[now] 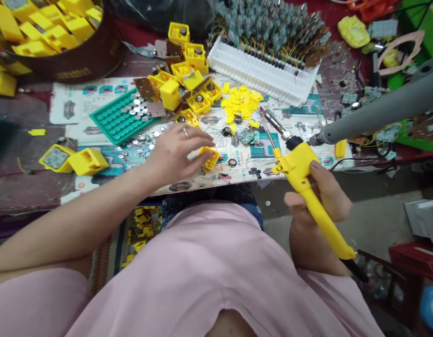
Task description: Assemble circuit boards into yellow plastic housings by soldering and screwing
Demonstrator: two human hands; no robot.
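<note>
My right hand (321, 192) is wrapped around the handle of a yellow soldering gun (302, 168), its metal tip pointing up and left over the table. My left hand (177, 152) reaches over the front of the table with its fingers apart. Under its fingertips lies a small yellow plastic housing (210, 158); whether the thumb touches it I cannot tell. A round dark part with a metal face (232, 162) is just right of that housing. Small green circuit boards (247, 136) with thin wires lie farther back, near a pile of flat yellow pieces (240, 102).
A teal tray (111, 122) with silver discs is left of more yellow housings (170, 93). A white foam rack (261, 70) carries many wired boards. A brown tub (79, 70) of yellow housings stands back left. A grey rod (377, 112) slants in near the soldering gun.
</note>
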